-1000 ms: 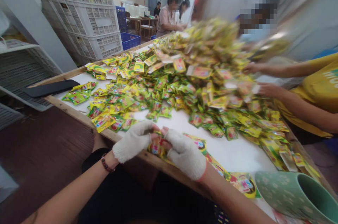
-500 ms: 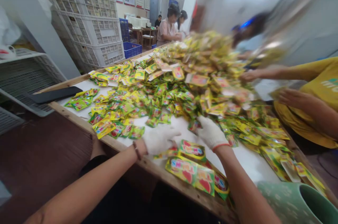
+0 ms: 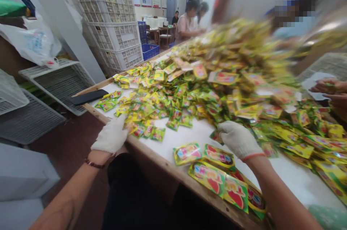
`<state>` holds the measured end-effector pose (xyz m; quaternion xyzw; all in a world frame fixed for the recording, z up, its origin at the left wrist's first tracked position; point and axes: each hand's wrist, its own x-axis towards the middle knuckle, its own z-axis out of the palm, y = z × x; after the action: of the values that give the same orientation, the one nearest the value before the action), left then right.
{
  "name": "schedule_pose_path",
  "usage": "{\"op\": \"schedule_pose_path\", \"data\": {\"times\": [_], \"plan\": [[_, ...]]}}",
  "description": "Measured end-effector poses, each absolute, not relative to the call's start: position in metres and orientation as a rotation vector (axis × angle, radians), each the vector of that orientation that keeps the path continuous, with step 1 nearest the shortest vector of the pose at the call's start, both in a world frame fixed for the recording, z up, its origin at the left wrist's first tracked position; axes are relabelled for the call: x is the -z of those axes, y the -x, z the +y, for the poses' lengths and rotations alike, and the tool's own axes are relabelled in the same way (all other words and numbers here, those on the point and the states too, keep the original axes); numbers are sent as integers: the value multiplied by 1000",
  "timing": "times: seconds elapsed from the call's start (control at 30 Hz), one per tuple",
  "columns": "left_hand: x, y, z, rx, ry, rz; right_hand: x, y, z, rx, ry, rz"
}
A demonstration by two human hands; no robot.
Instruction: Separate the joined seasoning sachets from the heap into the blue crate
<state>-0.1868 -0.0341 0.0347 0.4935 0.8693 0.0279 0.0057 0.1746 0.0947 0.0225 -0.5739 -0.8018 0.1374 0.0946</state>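
Observation:
My left hand, in a white knitted glove, is at the table's left edge. Its fingertips reach the small yellow-green packets; how the fingers sit is blurred and partly hidden. Gloved the same way, my right hand has its fingers curled at the front of the heap, closed on a small green-and-red packet. Nearer me, several larger packets with watermelon pictures lie flat in an overlapping row. One more such packet lies just left of them.
A tall heap of packets fills the table's middle. A black flat object rests on the left corner. White crates are stacked beyond. A co-worker's hands are at right. A green patterned object shows bottom right.
My left hand has moved left from the large packets to the small ones at the table edge. A large packet now lies left of the row. The view has turned left.

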Motion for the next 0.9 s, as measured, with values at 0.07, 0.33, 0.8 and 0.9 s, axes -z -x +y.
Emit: {"op": "schedule_pose_path", "data": {"times": [0.07,0.33,0.8,0.9], "plan": [[-31,190,-37,-234,-1553,2697,-29,-166,87,-620,1609,-2198],[-17,109,-22,-1251,-1175,1733,-38,-126,45,-1417,1262,-1656],[-19,30,-12,-1257,-575,1106,-27,-124,33,-950,1175,-1928],[-9,27,-12,-1398,-614,1195,-26,-121,31,-864,1240,-1934]]}}
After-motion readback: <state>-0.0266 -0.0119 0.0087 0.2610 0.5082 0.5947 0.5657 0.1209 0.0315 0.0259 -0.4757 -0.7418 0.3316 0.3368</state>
